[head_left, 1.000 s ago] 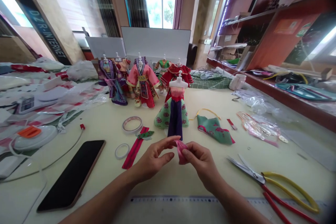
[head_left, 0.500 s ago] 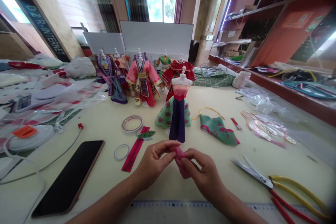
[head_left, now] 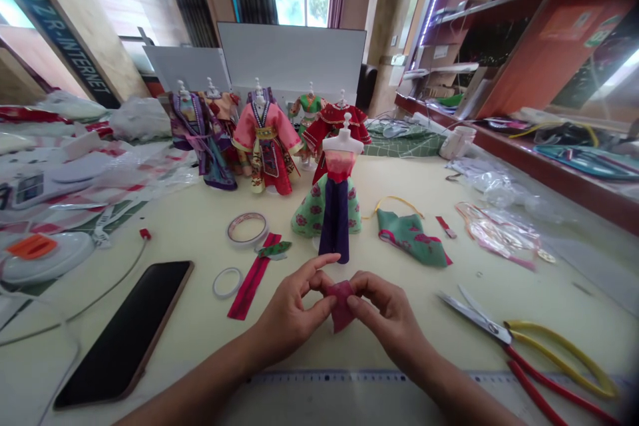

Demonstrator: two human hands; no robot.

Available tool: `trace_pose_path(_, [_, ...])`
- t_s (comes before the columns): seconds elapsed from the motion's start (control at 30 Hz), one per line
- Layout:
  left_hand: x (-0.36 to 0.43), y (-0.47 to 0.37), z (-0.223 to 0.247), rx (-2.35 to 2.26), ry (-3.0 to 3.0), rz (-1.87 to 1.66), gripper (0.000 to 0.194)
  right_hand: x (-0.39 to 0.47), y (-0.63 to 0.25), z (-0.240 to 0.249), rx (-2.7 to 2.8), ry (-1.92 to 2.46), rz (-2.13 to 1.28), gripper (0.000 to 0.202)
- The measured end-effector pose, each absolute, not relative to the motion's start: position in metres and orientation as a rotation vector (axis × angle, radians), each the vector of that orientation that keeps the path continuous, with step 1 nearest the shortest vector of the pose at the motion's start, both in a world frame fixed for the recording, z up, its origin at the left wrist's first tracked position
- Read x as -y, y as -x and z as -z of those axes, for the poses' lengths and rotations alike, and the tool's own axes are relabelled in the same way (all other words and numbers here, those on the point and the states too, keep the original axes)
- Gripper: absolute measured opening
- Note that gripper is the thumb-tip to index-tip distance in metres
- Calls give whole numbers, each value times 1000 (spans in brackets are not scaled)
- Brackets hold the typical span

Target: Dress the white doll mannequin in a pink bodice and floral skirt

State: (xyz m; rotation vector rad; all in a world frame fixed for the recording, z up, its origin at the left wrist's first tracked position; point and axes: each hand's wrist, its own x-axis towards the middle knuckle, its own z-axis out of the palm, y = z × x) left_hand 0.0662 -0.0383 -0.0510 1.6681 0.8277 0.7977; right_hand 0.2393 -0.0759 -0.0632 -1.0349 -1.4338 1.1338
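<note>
Between my two hands hangs a small piece of pink fabric (head_left: 341, 313). My left hand (head_left: 299, 303) pinches its left edge between thumb and a bent finger, with the index finger stretched out above. On the other side, my right hand (head_left: 387, 309) grips the right edge between thumb and fingertips. Just beyond stands a small white dress form (head_left: 343, 144) in a pink top, dark purple front panel (head_left: 334, 216) and green flowered skirt (head_left: 307, 213). To the left lies a dark pink fabric strip (head_left: 249, 286) with a green scrap (head_left: 273, 249) on it.
Open scissors (head_left: 492, 327) with yellow and red handles lie right; a phone (head_left: 124, 333) lies left. Tape rolls (head_left: 247, 229) and a green fabric piece (head_left: 412, 236) flank the form. Dressed forms (head_left: 267, 140) stand behind. A ruler (head_left: 279, 379) runs along the front.
The pink fabric, bunched earlier, is now spread flatter between my fingers. My left index finger has lifted away from it. The whole view has shifted slightly.
</note>
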Motion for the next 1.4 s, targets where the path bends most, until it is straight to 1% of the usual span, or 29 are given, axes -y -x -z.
trace_pose_path(0.17, [40,-67,51,-813,-1701,-786,46,76,-237,66,1305,982,-1323,17])
trace_pose_path(0.27, [43,-68,52,-819,-1760,-818,46,76,-237,67,1264,988,-1332,17])
trace_pose_path(0.37, [45,-68,56,-889,-1964,-1049,41,75,-237,68,1246,1005,-1323,18])
trace_pose_path(0.47, [46,-68,59,-856,-2331,-1357,29,75,-236,69,1240,1026,-1321,19])
trace_pose_path(0.53, [46,-68,60,-835,-2524,-1430,24,76,-235,69,1253,1035,-1321,19])
trace_pose_path(0.67, [46,-69,57,-904,-2629,-1431,20,77,-234,67,1325,1052,-1259,17])
trace_pose_path(0.87, [46,-69,55,-898,-2649,-1394,16,76,-233,63,1551,1078,-892,14])
trace_pose_path(1.07, [48,-68,53,-889,-2714,-1405,14,78,-231,65,1678,1045,-703,15])
trace_pose_path(1.2, [47,-69,51,-903,-2581,-1303,14,79,-230,65,1717,1051,-681,15])
trace_pose_path(1.4, [45,-69,48,-931,-2186,-1159,14,79,-229,64,1718,1077,-763,15])
